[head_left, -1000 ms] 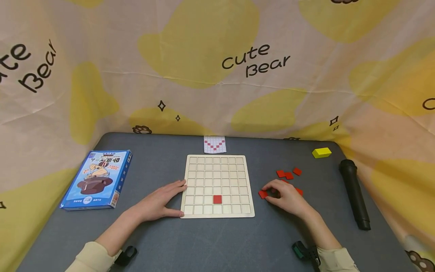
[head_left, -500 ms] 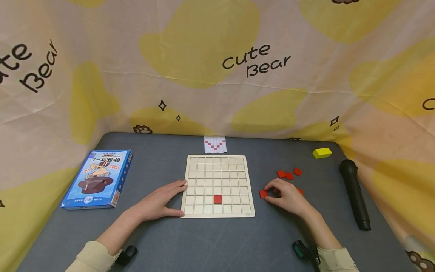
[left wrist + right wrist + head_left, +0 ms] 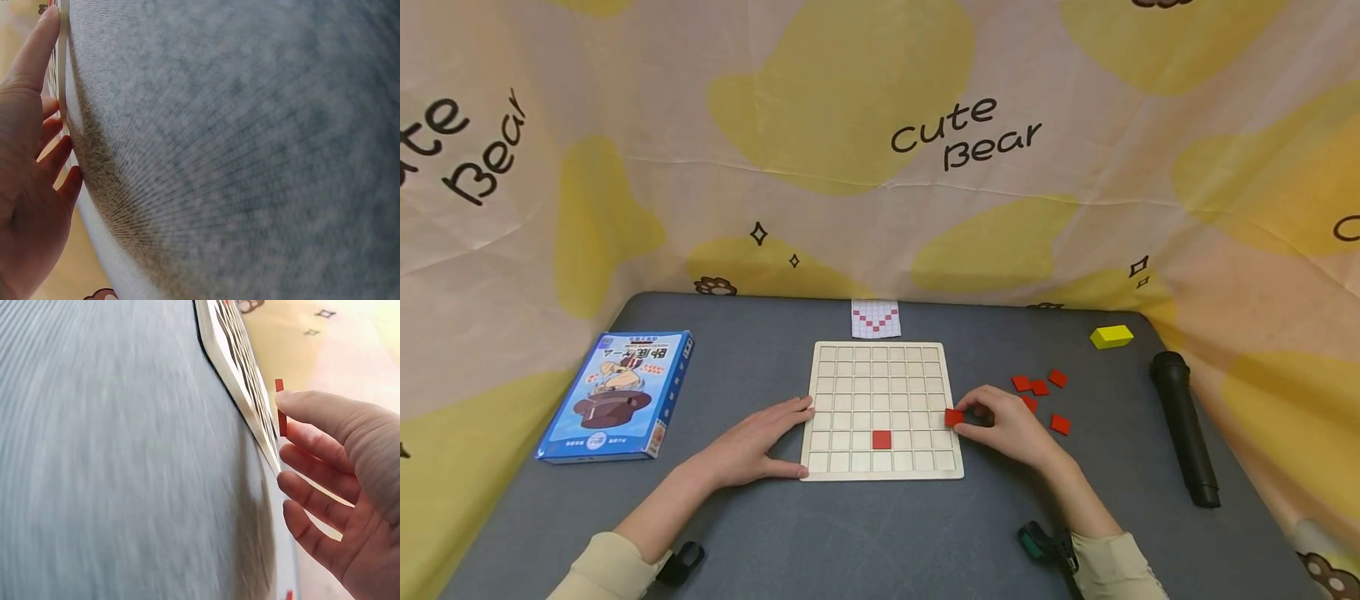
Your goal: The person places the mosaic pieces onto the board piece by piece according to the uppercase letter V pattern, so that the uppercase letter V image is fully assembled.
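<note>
A pale grid board (image 3: 842, 419) lies mid-table, with one red square tile (image 3: 882, 440) set in a cell of its second row from the front. My left hand (image 3: 756, 442) rests at the board's left edge, fingertips and thumb touching the rim, fingers fairly straight. My right hand (image 3: 1011, 425) pinches another red tile (image 3: 953, 417) between thumb and fingers, over the board's right edge. In the right wrist view this held tile (image 3: 280, 407) shows edge-on, close to the board. Several loose red tiles (image 3: 1060, 425) lie on the table beyond and beside the right hand.
Behind the board stands a small pattern card (image 3: 876, 319) with a pink V of squares. A blue game box (image 3: 613, 396) lies at left. On the right are a yellow block (image 3: 1111, 337) and a black microphone-shaped object (image 3: 1184, 429). A patterned cloth (image 3: 850, 167) hangs behind the table.
My right hand has lifted a red tile from the table and moved left to the board's right edge, uncovering more loose tiles. The left hand has stayed still.
</note>
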Demonstrator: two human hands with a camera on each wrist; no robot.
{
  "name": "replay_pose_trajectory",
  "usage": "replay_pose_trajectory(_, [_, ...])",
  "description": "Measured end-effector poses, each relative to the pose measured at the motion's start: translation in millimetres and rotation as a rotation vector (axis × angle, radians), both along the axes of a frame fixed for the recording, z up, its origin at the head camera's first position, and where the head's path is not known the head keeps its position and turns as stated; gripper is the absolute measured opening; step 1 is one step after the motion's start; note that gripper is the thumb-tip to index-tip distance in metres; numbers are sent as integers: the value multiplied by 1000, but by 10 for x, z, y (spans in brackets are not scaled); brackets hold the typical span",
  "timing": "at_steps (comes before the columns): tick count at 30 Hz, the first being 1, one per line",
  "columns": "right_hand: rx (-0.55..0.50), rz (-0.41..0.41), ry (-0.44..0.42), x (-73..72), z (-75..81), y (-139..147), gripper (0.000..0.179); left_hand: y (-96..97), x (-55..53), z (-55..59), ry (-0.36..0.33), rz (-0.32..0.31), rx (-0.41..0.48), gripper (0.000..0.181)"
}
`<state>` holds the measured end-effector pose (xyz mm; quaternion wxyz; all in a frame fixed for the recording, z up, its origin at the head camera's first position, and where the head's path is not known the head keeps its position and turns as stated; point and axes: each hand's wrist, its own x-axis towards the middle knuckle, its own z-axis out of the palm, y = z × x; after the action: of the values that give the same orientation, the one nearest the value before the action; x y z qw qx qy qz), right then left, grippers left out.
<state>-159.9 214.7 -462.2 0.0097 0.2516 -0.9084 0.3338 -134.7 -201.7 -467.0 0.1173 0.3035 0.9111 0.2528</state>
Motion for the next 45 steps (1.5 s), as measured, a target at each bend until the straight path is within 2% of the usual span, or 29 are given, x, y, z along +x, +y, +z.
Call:
replay_pose_trajectory(6, [-17, 20, -24, -24, -10, -252, 23, 6, -1, -19, 11, 1, 3, 86])
replay_pose_trajectory(15, [-65, 87, 30, -53, -54, -682, 22, 5, -5, -22, 18, 4, 3, 86])
replay_pose_trajectory(20, [-48, 104, 23, -56, -35, -911, 21, 1, 3, -17, 17, 6, 2, 86])
replay_pose_trajectory(26, [-4, 85, 7, -63, -34, -1125, 21, 2, 4, -19, 8, 10, 11, 86])
replay_pose_trajectory(35, [76, 53, 29, -98, -70, -1269, 23, -19, -2, -37, 29, -1, 17, 84])
replay_pose_trajectory(45, [70, 43, 14, -84, -70, -1289, 23, -25, -1, -48, 29, 0, 20, 84])
